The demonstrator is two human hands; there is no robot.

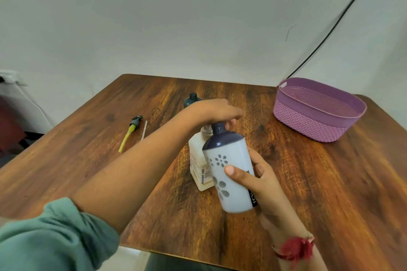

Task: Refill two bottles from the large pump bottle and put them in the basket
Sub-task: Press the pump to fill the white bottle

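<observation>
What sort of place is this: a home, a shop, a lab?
Probably a plain room in a home or small office: a dark brown wood-grain table against a bare pale wall, with a purple woven-look plastic basket and a white flower-patterned plastic bottle, ordinary household things.

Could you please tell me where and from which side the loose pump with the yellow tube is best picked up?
Probably at its dark head, pinched from above across its sides. The pump lies flat on the table, chunky head at the far end; the yellow tube trailing nearer looks thin and bendy. Mind the thin white straw lying beside it.
</observation>
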